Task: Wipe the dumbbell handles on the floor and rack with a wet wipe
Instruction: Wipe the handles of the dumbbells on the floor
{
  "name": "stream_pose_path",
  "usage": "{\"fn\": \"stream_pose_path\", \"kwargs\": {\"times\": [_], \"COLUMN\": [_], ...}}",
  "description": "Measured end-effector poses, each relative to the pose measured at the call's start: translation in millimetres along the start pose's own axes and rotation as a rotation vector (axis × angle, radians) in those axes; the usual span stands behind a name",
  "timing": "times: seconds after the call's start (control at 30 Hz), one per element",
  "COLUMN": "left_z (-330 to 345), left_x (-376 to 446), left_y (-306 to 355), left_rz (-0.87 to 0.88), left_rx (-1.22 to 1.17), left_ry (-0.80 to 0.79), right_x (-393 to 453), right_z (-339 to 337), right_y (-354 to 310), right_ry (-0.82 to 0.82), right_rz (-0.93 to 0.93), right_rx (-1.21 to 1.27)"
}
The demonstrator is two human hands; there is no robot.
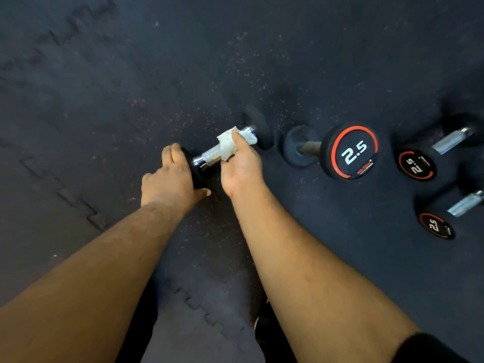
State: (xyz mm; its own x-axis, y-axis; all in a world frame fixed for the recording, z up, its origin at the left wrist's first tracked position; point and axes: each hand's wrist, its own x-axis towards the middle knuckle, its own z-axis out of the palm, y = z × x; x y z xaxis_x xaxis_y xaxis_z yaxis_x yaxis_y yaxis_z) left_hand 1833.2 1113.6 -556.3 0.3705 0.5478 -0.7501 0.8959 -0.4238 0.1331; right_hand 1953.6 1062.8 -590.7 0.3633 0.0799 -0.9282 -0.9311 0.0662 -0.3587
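Dumbbell [209,155] lies on the rubber floor [104,87]. Right hand [242,166] pinches the wet wipe [230,142] around its chrome handle; left hand [170,179] grips the near end weight. Three 2.5 dumbbells [351,151] lie to the right.

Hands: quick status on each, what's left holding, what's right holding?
Left hand: grips the near end weight of the dumbbell, steadying it.
Right hand: holds the wet wipe wrapped round the dumbbell handle.
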Motion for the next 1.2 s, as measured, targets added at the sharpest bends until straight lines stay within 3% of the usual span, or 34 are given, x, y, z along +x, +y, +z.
{"fn": "stream_pose_path", "kwargs": {"times": [0.2,0.43,0.57,0.7,0.77,0.83,0.93,1.0,1.07,1.2], "left_z": [3.0,-5.2,-6.4,-11.6,-14.6,-15.2,-12.7,-10.9,-10.1,-9.2], "left_x": [-0.8,2.8,2.1,4.7,4.8,4.6,3.7,4.1,4.1,4.2], "left_y": [-0.1,-3.2,-3.2,-3.5,-2.1,-1.1,-0.9,-1.6,-2.3,-1.5], "left_rz": [0.019,0.028,0.030,0.017,0.013,0.008,0.005,0.012,0.015,0.005], "left_rx": [-0.004,-0.013,0.016,0.016,0.015,0.018,0.014,0.016,0.020,0.020], "left_ry": [0.012,-0.030,-0.040,-0.066,-0.072,-0.081,-0.079,-0.072,-0.069,-0.067], "right_x": [-6.1,-13.6,2.8,-12.5,-27.7,-33.9,-18.4,-4.8,0.5,3.9], "right_z": [3.8,-10.8,-9.0,-6.7,-21.0,-40.9,-55.1,-52.3,-49.4,-45.1], "right_y": [15.6,22.5,-7.9,2.6,10.4,7.1,-11.9,-18.4,-15.9,-8.6], "right_ry": [-0.074,-0.157,0.006,0.123,0.131,0.085,-0.290,-0.354,-0.353,-0.527], "right_rz": [0.158,0.096,-0.066,-0.194,-0.388,-0.718,-1.090,-1.187,-1.255,-1.377], "right_rx": [-0.151,-0.241,-0.021,-0.159,-0.430,-0.913,-1.663,-2.141,-2.404,-2.666]}}
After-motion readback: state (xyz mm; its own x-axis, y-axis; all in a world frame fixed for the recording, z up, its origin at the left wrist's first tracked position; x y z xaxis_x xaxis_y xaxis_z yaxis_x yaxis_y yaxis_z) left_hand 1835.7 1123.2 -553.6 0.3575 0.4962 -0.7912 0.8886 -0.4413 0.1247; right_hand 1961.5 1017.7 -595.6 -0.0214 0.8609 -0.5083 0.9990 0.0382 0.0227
